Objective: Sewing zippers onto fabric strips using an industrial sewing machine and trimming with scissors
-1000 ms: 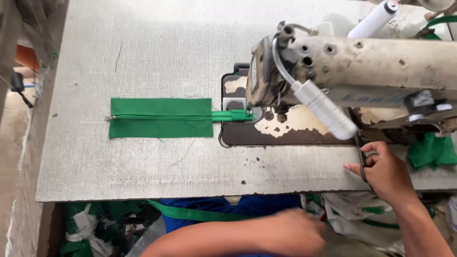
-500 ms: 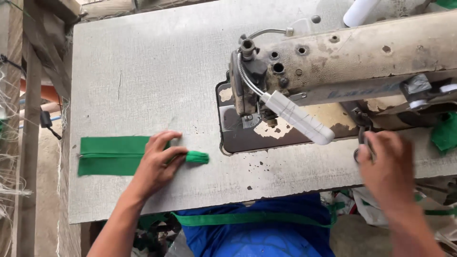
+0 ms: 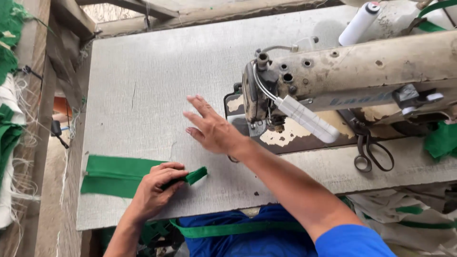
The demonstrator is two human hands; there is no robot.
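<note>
Green fabric strip w/ zipper (image 3: 119, 175): lay flat at tabletop (image 3: 157, 85) near-left edge, likely pinned there for handling. Left hand (image 3: 154, 190): fingers curled, pinching strip's folded right end, lifted slightly off surface. Right hand (image 3: 214, 131): open, fingers spread, empty, hovering over tabletop just left of sewing machine (image 3: 352, 81). Scissors (image 3: 371, 152): parked under machine arm, within reach.

The left hand (image 3: 154, 190) covers the middle of the green fabric strip (image 3: 119, 175), so its zipper line cannot be seen there. The sewing machine (image 3: 352, 76) runs off the right edge, and its needle is hidden behind the head. The scissors' (image 3: 369, 152) blades disappear under the machine arm.
</note>
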